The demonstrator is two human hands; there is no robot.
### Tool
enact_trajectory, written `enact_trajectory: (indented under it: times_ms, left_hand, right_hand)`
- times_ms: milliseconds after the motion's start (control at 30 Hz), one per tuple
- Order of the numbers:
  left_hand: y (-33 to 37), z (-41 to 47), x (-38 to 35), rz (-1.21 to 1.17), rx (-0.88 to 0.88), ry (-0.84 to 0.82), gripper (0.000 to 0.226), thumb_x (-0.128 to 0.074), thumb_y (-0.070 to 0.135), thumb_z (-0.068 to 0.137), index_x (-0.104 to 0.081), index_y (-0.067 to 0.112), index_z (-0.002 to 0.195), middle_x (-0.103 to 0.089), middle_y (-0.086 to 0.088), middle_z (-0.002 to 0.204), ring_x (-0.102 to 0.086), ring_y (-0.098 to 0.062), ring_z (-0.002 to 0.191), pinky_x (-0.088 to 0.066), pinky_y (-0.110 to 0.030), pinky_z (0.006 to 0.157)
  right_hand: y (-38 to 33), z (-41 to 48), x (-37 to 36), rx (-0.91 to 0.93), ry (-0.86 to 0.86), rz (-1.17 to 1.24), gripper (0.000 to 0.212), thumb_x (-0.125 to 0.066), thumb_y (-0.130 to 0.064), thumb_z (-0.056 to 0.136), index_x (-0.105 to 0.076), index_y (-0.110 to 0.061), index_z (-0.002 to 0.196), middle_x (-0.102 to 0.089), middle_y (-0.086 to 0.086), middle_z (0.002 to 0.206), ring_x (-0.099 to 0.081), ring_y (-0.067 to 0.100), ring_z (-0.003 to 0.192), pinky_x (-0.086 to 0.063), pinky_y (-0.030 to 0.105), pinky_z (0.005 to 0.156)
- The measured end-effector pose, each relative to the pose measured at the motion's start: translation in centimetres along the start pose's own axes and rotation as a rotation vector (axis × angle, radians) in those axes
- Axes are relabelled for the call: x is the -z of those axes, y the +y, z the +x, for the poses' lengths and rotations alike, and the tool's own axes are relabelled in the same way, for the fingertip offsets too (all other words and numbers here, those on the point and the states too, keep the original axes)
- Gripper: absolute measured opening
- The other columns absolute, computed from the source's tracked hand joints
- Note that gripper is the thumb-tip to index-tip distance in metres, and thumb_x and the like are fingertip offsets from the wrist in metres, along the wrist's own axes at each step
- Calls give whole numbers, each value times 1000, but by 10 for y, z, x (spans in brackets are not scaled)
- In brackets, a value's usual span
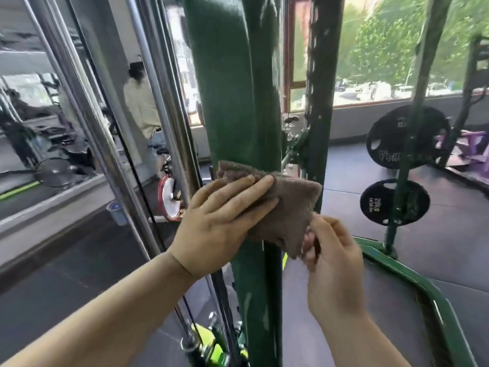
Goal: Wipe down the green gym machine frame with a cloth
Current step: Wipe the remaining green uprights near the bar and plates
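A broad green upright post (232,88) of the gym machine frame runs from top to bottom through the middle of the view. A brown cloth (288,205) is wrapped across its front at mid height. My left hand (219,221) lies flat on the cloth's left part, fingers straight, and presses it against the post. My right hand (330,260) pinches the cloth's lower right corner, just right of the post. A second, perforated green upright (320,75) stands close behind on the right.
Chrome guide rods (90,123) and black cables slant down at the left, in front of a mirror wall. Black weight plates (394,201) hang on a green rack at the right. The frame's green base rail (423,284) crosses the dark floor at lower right. Windows fill the back.
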State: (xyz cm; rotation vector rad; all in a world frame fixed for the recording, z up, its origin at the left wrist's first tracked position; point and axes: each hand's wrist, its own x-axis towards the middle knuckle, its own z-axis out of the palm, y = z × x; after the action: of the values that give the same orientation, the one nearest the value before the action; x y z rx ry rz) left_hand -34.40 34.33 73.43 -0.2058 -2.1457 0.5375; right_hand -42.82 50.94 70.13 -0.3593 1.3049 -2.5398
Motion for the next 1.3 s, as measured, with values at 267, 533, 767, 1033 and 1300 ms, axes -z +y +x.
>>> enact_trajectory:
  times_ms: [267,533,767,1033,1300]
  left_hand:
    - [-22,-6,-5,-158,42,177,37,-62,27,99,-56,13,132,-41,-11,148,-38,-26,141,-30,-40,117]
    - [-31,-60,-24,-455,541,191,62,-56,30,94,-30,15,148,-22,-12,159,-20,-27,148,-8,-28,122]
    - [1,-67,-30,-979,681,193,56,-49,30,96,-37,15,148,-40,1,149,-45,-18,136,-41,-40,111]
    - [16,-79,-43,-1315,1083,-201,27,-46,31,104,-54,42,127,-58,36,112,-50,27,103,-35,3,87]
    - [17,-88,-62,-1510,1181,-335,42,-34,63,90,-69,50,110,-68,20,120,-59,-6,120,-41,-42,110]
  right_hand:
    - [11,-22,-36,448,-52,-404,18,-55,-33,90,-63,-41,105,-68,-6,109,-65,7,99,-53,20,82]
    - [65,5,-53,190,108,-341,33,-28,-55,103,-56,-39,102,-64,-9,102,-62,9,99,-47,22,84]
    - [22,21,-84,272,138,-324,29,-36,-47,105,-63,-38,101,-67,-34,81,-61,-17,82,-43,11,82]
    - [106,-4,-8,-112,88,-422,17,-51,-35,96,-62,-23,90,-75,-11,89,-69,2,85,-55,27,78]
    - [60,10,-33,0,-4,-293,40,-18,-18,109,-51,-20,87,-64,-25,54,-60,-14,56,-45,5,55]
